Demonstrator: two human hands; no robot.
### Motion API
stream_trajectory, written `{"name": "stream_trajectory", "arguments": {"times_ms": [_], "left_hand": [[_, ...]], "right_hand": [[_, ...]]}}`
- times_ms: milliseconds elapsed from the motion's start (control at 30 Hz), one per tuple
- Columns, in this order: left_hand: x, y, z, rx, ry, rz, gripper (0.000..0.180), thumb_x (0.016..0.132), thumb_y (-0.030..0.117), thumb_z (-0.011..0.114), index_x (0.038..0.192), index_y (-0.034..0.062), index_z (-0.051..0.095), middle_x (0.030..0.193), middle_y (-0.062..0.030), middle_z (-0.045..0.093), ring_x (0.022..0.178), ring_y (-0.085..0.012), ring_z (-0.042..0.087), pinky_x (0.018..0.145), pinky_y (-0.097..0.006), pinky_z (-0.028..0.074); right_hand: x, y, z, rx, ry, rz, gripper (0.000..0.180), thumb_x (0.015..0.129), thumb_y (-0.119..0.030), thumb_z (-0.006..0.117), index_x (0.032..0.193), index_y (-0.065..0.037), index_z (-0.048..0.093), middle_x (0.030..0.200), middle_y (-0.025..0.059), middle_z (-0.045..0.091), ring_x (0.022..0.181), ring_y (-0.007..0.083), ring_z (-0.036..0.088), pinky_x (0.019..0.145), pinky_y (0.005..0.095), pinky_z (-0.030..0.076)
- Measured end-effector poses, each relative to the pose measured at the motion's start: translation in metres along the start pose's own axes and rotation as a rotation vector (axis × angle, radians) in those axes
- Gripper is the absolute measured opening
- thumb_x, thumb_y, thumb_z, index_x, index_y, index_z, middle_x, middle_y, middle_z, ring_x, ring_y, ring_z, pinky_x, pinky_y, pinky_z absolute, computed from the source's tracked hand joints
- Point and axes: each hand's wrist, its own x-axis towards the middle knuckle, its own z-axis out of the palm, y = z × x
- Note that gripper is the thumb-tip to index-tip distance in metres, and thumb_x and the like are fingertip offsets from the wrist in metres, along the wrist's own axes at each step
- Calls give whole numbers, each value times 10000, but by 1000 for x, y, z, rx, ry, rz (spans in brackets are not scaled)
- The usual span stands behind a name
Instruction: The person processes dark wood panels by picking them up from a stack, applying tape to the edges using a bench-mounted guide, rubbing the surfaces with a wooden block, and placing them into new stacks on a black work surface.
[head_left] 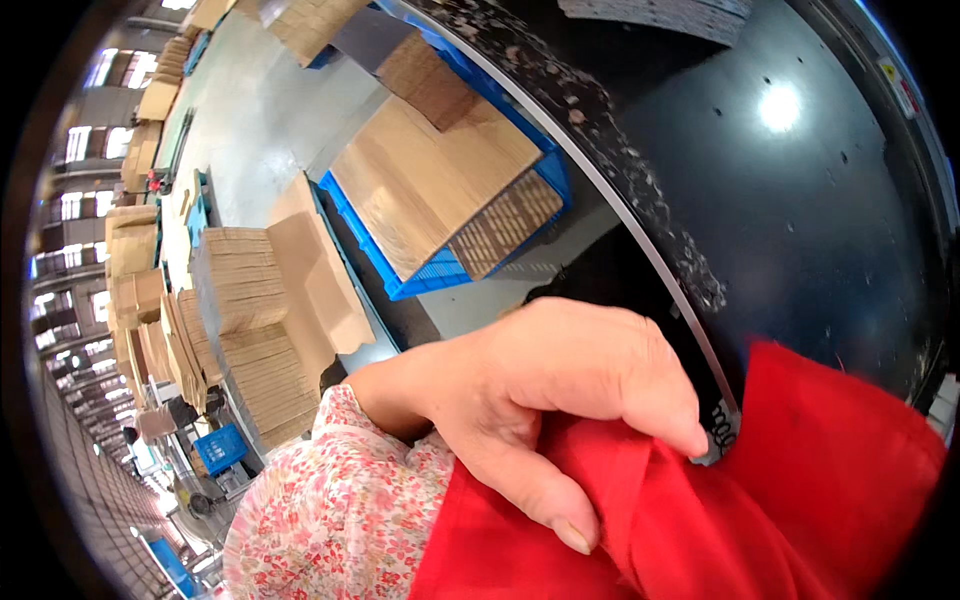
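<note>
My left hand [560,390] reaches in from the lower left in a pink-and-white floral sleeve [330,510]. Its thumb and fingers close on a bunched red cloth [690,520]. Part of that cloth spreads right over the edge of the dark work surface [800,240]. The fingertips are partly tucked behind the folds. My right hand does not show.
Wood-grain boards [430,180] are stacked on a blue pallet [440,275] on the floor. Left of them stands an open cardboard carton [310,270] beside stacked cardboard [260,370]. Small chips lie along the table edge [640,160]. Grey sheets [660,15] rest at the top.
</note>
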Motion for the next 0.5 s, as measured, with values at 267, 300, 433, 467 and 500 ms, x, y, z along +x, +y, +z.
{"name": "stream_trajectory", "arguments": {"times_ms": [267, 300, 433, 467, 500], "left_hand": [[23, -14, 14, -108, 119, 353, 285, 868, 208, 743, 992, -42, 690, 943, -157, 652, 794, -264, 621, 730, -370, 522], [34, -23, 21, -121, 156, 459, 249, 872, 168, 732, 962, -61, 694, 917, -174, 643, 744, -244, 612, 692, -354, 531], [26, 6, 48, -151, 466, 225, 240, 866, 251, 761, 883, 17, 711, 854, -193, 701, 776, -296, 663, 701, -394, 559], [29, 4, 46, -191, 433, 261, 202, 871, 215, 741, 849, 21, 690, 827, -173, 684, 736, -282, 643, 656, -375, 533], [31, 3, 42, -224, 395, 298, 173, 875, 179, 721, 816, 26, 669, 800, -153, 667, 697, -268, 622, 611, -355, 507]], "right_hand": [[12, 8, -5, -49, -11, 69, 528, 1049, -391, 447, 1464, -64, 430, 1522, 125, 433, 1417, 309, 383, 1173, 545, 265], [13, 9, -4, -54, -17, 74, 528, 1050, -390, 447, 1464, -64, 430, 1521, 125, 433, 1416, 309, 383, 1173, 544, 266], [14, 10, -6, -72, -24, 90, 527, 1050, -389, 446, 1463, -62, 431, 1520, 127, 434, 1415, 309, 385, 1172, 543, 268], [13, 8, -8, -82, -17, 95, 526, 1050, -388, 446, 1463, -62, 431, 1520, 128, 434, 1415, 309, 386, 1172, 543, 269], [12, 9, -7, -88, -18, 94, 526, 1050, -388, 446, 1462, -62, 431, 1520, 128, 434, 1414, 309, 386, 1172, 543, 269]]}}
